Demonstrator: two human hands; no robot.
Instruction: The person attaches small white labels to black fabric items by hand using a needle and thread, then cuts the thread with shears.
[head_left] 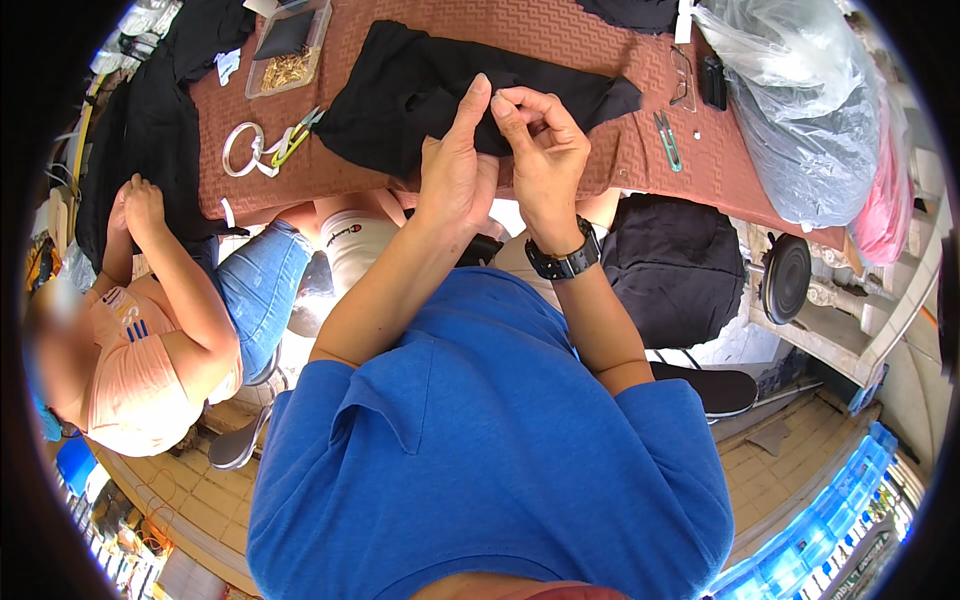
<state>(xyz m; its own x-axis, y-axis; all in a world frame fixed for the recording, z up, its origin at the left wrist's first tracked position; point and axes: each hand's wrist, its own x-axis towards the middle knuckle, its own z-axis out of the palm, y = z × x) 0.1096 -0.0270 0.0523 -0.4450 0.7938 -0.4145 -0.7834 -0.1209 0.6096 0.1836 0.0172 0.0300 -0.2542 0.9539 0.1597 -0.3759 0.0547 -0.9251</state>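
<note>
A black piece of cloth (410, 85) lies on the brown-covered table (560, 35). My left hand (455, 160) and my right hand (540, 150) are raised together over its near edge. The fingertips of both hands meet and pinch something very small, too small to make out. My right wrist wears a black watch (565, 262).
Green thread snips (668, 140) lie right of the cloth. Scissors (295, 135) and a white tape roll (243, 148) lie left. A clear tray of small brass parts (285, 60) and a plastic bag (790, 100) rest on the table. Another person in a peach shirt (130, 360) sits at left.
</note>
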